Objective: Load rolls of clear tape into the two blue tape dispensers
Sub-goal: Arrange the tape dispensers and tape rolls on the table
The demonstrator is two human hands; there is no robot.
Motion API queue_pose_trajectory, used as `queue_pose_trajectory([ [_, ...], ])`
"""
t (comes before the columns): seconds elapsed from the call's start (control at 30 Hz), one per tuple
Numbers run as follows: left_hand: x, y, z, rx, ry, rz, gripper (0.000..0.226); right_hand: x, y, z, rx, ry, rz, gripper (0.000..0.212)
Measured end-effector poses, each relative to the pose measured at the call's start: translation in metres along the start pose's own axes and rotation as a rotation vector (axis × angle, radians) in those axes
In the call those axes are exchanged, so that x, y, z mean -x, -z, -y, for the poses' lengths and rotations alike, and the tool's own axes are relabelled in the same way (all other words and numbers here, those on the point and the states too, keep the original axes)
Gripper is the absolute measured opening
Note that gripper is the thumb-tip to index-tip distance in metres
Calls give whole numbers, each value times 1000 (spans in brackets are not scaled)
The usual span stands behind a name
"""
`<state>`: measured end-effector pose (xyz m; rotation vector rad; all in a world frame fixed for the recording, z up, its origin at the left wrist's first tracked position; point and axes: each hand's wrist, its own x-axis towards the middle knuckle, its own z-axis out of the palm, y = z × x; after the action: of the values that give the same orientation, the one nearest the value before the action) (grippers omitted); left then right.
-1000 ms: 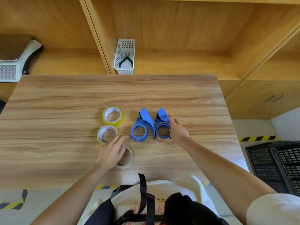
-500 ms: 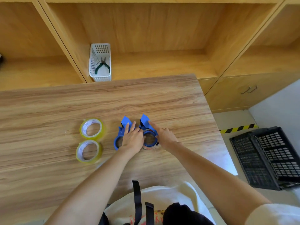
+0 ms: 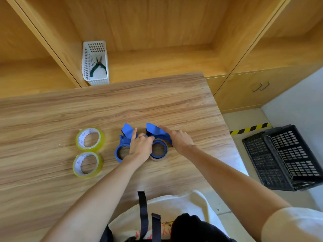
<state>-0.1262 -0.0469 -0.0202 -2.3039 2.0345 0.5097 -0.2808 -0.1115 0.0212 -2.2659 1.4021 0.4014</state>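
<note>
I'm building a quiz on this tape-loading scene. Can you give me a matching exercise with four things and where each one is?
Things:
1. pliers
2. black crate
3. yellow-tinted tape rolls
4. right dispenser

Places:
A. on the floor, right of the table
B. between the two hands
C. in the white basket on the shelf
D. on the table, left of the dispensers

Pairs: 1-C, 2-A, 3-D, 4-B
</note>
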Motion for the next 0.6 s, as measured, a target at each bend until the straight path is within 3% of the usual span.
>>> queue_pose_trajectory([
  [0.5, 32, 35, 2, 124, 26, -290, 46, 4, -6, 0, -60, 41, -66, 70],
  [0.6, 47, 37, 19, 132, 77, -320, 50, 7, -7, 6, -96, 81, -121, 52],
])
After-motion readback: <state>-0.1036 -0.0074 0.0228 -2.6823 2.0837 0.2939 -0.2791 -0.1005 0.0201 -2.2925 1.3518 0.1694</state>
